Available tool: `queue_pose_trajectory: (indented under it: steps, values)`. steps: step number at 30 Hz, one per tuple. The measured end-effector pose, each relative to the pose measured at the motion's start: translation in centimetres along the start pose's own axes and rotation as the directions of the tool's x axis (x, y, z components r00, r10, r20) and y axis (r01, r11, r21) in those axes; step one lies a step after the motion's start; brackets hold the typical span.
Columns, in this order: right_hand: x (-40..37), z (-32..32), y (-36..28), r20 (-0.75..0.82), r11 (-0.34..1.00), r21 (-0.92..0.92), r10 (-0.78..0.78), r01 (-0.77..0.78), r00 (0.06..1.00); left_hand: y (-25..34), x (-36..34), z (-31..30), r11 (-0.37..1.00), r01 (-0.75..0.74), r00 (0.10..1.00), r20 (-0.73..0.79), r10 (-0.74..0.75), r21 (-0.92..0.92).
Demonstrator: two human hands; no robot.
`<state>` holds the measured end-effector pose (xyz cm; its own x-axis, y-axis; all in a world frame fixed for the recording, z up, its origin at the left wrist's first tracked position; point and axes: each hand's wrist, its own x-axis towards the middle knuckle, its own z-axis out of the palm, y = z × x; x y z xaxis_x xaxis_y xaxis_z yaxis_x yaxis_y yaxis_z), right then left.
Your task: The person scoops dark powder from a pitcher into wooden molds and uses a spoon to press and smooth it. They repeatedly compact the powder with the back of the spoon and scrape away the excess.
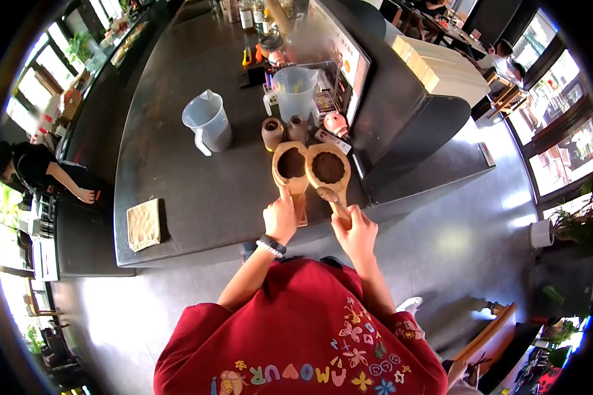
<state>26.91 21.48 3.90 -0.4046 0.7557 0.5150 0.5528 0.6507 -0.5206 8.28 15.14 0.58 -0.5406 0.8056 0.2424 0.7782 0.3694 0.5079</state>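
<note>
Two wooden scoops with dark brown powder in their bowls lie side by side near the counter's front edge. My left hand (281, 218) is closed at the handle of the left scoop (280, 153), with a finger extended along it. In my right hand (355, 232) is a small spoon (329, 195), held over the handle of the right scoop (340, 160); the fingers are pinched. Just behind the scoops stand two small brown jars (272, 133) (298, 128). A clear pitcher (295, 92) is behind the jars, and another clear pitcher (208, 122) stands to the left.
A folded beige cloth (143, 224) lies at the counter's left front corner. Right of the jars are a pink figurine (336, 124) and an upright framed board (352, 62). Bottles (246, 16) stand at the back. At the far left is another person (39, 164).
</note>
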Motion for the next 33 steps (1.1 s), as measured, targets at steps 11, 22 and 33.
queue_pose_trajectory:
  steps: [11,22,33]
  values:
    - [-1.3,6.2,-9.5,0.290,0.949,0.261,-0.250,0.175,0.924,-3.1,-6.2,-5.0,-0.068,0.271,0.878,0.276,-0.392,-0.960]
    - [-1.3,5.5,-6.7,0.454,0.784,0.511,0.102,-0.353,0.885,-5.9,-3.1,-7.2,-0.109,0.459,0.851,0.472,-0.229,-0.881]
    - [0.5,6.0,-2.7,0.390,0.687,0.554,0.285,-0.470,0.876,-0.9,3.5,-0.5,-0.026,0.591,0.796,0.588,-0.143,-0.806]
